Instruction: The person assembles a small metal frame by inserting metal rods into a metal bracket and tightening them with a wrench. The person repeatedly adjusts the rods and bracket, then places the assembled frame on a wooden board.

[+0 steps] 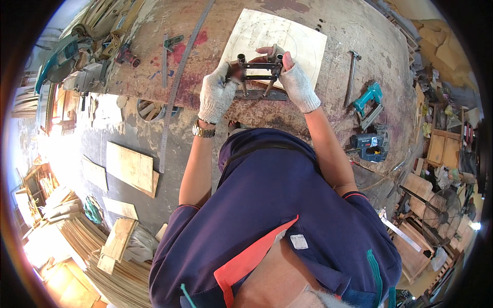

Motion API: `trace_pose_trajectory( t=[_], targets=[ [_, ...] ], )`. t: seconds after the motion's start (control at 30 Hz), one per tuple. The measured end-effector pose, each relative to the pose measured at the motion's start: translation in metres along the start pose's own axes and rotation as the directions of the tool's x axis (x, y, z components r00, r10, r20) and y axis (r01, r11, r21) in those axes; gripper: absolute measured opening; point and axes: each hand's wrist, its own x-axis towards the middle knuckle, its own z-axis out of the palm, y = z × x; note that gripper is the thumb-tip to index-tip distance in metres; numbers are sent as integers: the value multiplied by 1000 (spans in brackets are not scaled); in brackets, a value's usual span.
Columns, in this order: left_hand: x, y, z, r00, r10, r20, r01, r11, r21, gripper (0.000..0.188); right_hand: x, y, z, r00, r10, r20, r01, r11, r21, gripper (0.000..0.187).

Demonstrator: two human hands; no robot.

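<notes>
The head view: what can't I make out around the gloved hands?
All in the head view:
Left hand: fingertips blurred against the black metal frame.
White board: partly hidden behind the frame and right hand.
Drawn lines on it: too faint to trace.
Workbench: cut off by the top edge.

1. We see a worn workbench (375, 51), its scuffed top stained red in patches.
2. Toward its far side we find a pale square board (308, 49), marked with drawn circles.
3. On the right we have a hammer (352, 77), a teal power tool (367, 98) and a blue-and-black power tool (371, 146).
4. On the left we note a long metal ruler (179, 77) overhanging the near edge, a shorter ruler (165, 64) and a red power drill (126, 55).
</notes>
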Motion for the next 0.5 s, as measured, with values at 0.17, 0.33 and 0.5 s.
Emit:
trace_pose_trajectory(
  t=[0.17, 0.33, 0.5],
  targets=[
    [-1, 14, 3, 999, 5, -43, -8, 998, -69, 24, 2, 0, 0, 997, -73, -18, 74, 994, 86, 68],
    [-8, 60, 0, 992, -105, -69, 54, 851, -523, 32, -10, -36, 17, 967, -245, -77, 249, 967, 60, 60],
    [-18, 48, -18, 957, -269, 106, 253, 599, -760, 38, -39, -46, 1, 966, -235, 107, 258, 904, -341, 58]
  ],
)
